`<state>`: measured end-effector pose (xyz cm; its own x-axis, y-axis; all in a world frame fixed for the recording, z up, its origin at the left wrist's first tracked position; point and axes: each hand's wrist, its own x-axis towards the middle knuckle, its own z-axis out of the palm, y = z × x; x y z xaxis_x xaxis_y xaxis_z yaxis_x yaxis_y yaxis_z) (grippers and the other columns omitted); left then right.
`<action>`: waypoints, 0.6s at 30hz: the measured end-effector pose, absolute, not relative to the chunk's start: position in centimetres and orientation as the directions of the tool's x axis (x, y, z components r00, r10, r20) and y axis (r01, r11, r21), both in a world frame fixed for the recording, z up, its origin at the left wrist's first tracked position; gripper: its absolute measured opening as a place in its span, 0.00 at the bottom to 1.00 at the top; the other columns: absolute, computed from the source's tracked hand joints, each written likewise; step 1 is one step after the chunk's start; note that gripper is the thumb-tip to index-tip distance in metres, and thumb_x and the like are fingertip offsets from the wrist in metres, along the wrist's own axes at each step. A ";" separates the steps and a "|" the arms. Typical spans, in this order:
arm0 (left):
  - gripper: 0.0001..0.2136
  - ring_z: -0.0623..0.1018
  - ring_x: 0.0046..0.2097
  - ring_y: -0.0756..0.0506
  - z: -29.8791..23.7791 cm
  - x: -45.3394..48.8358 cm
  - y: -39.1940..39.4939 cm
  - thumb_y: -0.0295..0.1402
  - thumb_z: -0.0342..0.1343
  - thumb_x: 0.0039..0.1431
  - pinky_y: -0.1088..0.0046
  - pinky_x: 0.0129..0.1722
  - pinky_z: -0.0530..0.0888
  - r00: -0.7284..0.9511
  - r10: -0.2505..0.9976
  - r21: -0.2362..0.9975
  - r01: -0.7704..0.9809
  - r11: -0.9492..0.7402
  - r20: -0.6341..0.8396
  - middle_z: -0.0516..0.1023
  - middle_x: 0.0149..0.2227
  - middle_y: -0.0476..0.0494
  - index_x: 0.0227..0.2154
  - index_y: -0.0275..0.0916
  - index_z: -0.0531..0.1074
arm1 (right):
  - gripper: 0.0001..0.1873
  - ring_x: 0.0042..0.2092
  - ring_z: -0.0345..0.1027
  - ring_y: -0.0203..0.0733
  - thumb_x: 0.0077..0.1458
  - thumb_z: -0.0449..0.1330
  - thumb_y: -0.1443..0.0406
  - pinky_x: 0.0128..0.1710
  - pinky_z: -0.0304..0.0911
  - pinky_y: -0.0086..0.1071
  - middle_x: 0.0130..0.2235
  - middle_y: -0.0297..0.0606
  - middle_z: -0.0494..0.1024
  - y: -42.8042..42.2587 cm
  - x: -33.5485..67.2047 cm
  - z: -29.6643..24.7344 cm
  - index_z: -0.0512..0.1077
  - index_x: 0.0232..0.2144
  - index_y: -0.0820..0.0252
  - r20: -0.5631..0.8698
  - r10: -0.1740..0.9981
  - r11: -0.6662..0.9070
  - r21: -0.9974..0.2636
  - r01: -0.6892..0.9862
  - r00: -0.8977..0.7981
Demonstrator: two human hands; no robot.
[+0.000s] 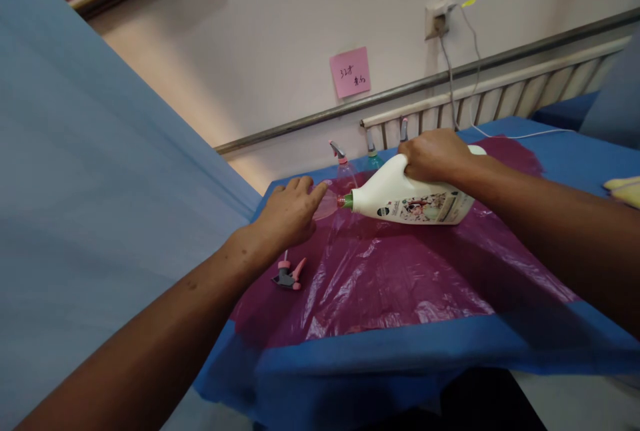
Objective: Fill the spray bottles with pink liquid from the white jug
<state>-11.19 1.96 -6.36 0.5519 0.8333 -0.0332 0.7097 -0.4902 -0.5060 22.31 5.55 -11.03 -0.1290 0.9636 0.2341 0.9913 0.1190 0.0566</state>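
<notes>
My right hand grips the handle of a white plastic jug with a printed label. The jug is tipped on its side, its green neck pointing left into a small pink funnel. My left hand is curled around the thing under that funnel; its fingers touch the funnel's rim, and what they hold is hidden behind the hand. A pink and grey spray trigger head lies loose on the purple plastic sheet, just below my left wrist.
The purple sheet covers a blue-draped table. Spray bottles stand at the far edge by a white radiator. A blue cloth partition rises at left. A pink note and a wall socket with cable are behind.
</notes>
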 end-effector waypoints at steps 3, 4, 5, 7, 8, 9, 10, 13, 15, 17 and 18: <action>0.39 0.75 0.66 0.29 -6.4 -11.2 2.0 0.27 0.63 0.62 0.53 0.58 0.77 0.556 0.830 -0.511 0.705 -0.492 -0.033 0.74 0.68 0.29 0.76 0.44 0.61 | 0.21 0.44 0.77 0.58 0.63 0.59 0.57 0.40 0.62 0.44 0.44 0.49 0.87 5.6 22.3 -11.0 0.86 0.52 0.49 0.227 0.966 0.115 0.046 0.992 -0.122; 0.39 0.75 0.66 0.29 -6.4 -11.2 2.1 0.27 0.63 0.62 0.52 0.58 0.77 0.558 0.829 -0.512 0.704 -0.493 -0.032 0.74 0.68 0.29 0.76 0.44 0.61 | 0.21 0.44 0.77 0.57 0.63 0.59 0.57 0.40 0.62 0.44 0.44 0.49 0.87 5.6 22.3 -11.0 0.86 0.52 0.49 0.227 0.966 0.115 0.047 0.992 -0.122; 0.39 0.75 0.66 0.29 -6.4 -11.2 2.0 0.27 0.63 0.62 0.52 0.58 0.77 0.560 0.828 -0.512 0.703 -0.494 -0.031 0.74 0.68 0.29 0.76 0.43 0.61 | 0.20 0.43 0.77 0.57 0.63 0.59 0.57 0.40 0.62 0.44 0.44 0.49 0.87 5.6 22.3 -11.0 0.86 0.52 0.49 0.228 0.966 0.115 0.050 0.992 -0.124; 0.39 0.76 0.65 0.29 -6.3 -11.1 2.0 0.27 0.63 0.63 0.52 0.58 0.77 0.559 0.828 -0.512 0.703 -0.494 -0.031 0.74 0.68 0.29 0.77 0.43 0.61 | 0.20 0.42 0.77 0.57 0.63 0.59 0.58 0.39 0.61 0.44 0.44 0.50 0.87 5.7 22.3 -11.1 0.86 0.51 0.50 0.236 0.963 0.117 0.061 0.991 -0.129; 0.39 0.76 0.65 0.29 -6.3 -11.1 2.0 0.27 0.63 0.63 0.52 0.57 0.76 0.558 0.829 -0.514 0.702 -0.493 -0.034 0.74 0.68 0.28 0.77 0.43 0.61 | 0.20 0.42 0.77 0.57 0.63 0.59 0.58 0.39 0.61 0.44 0.44 0.50 0.87 5.7 22.4 -11.1 0.86 0.51 0.51 0.238 0.962 0.119 0.065 0.991 -0.131; 0.39 0.76 0.65 0.29 -6.3 -11.1 2.0 0.27 0.62 0.63 0.52 0.57 0.76 0.557 0.830 -0.517 0.700 -0.493 -0.038 0.74 0.68 0.28 0.77 0.42 0.61 | 0.21 0.42 0.77 0.57 0.63 0.59 0.58 0.39 0.61 0.44 0.43 0.50 0.87 5.7 22.4 -11.1 0.86 0.51 0.51 0.235 0.963 0.121 0.067 0.990 -0.133; 0.39 0.76 0.65 0.29 -6.3 -11.1 2.0 0.27 0.62 0.63 0.52 0.57 0.76 0.556 0.830 -0.522 0.697 -0.492 -0.041 0.73 0.68 0.28 0.77 0.42 0.61 | 0.21 0.42 0.77 0.57 0.63 0.59 0.58 0.39 0.60 0.44 0.43 0.50 0.87 5.7 22.4 -11.1 0.86 0.51 0.51 0.231 0.964 0.123 0.065 0.990 -0.135; 0.39 0.75 0.65 0.28 -6.3 -11.1 2.1 0.27 0.61 0.63 0.52 0.56 0.77 0.563 0.826 -0.533 0.685 -0.496 -0.045 0.73 0.68 0.27 0.77 0.42 0.61 | 0.20 0.42 0.77 0.57 0.63 0.59 0.57 0.39 0.60 0.43 0.44 0.50 0.87 5.7 22.4 -11.1 0.85 0.51 0.51 0.225 0.965 0.123 0.055 0.991 -0.132; 0.39 0.75 0.66 0.28 -6.3 -11.1 2.1 0.27 0.61 0.63 0.51 0.56 0.76 0.568 0.822 -0.533 0.683 -0.499 -0.042 0.73 0.68 0.28 0.77 0.43 0.61 | 0.19 0.42 0.77 0.57 0.63 0.59 0.57 0.39 0.60 0.44 0.44 0.50 0.87 5.7 22.4 -11.0 0.85 0.50 0.51 0.235 0.963 0.125 0.050 0.991 -0.134; 0.39 0.74 0.67 0.29 -6.2 -11.1 2.2 0.27 0.62 0.63 0.52 0.57 0.76 0.566 0.823 -0.531 0.685 -0.499 -0.043 0.73 0.68 0.29 0.77 0.44 0.61 | 0.19 0.42 0.77 0.58 0.63 0.60 0.58 0.39 0.60 0.44 0.44 0.51 0.87 5.6 22.4 -11.0 0.86 0.50 0.51 0.239 0.961 0.131 0.045 0.990 -0.138; 0.39 0.74 0.67 0.29 -6.2 -11.0 2.2 0.27 0.62 0.63 0.52 0.57 0.76 0.564 0.825 -0.531 0.685 -0.498 -0.045 0.73 0.68 0.29 0.77 0.44 0.61 | 0.18 0.42 0.78 0.58 0.63 0.60 0.58 0.39 0.61 0.44 0.44 0.51 0.87 5.6 22.4 -11.0 0.86 0.50 0.51 0.240 0.961 0.133 0.043 0.990 -0.139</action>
<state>-11.04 2.16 -6.20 0.5636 0.8248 -0.0453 0.6855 -0.4976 -0.5315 22.36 5.64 -11.04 -0.1391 0.9609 0.2396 0.9902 0.1326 0.0432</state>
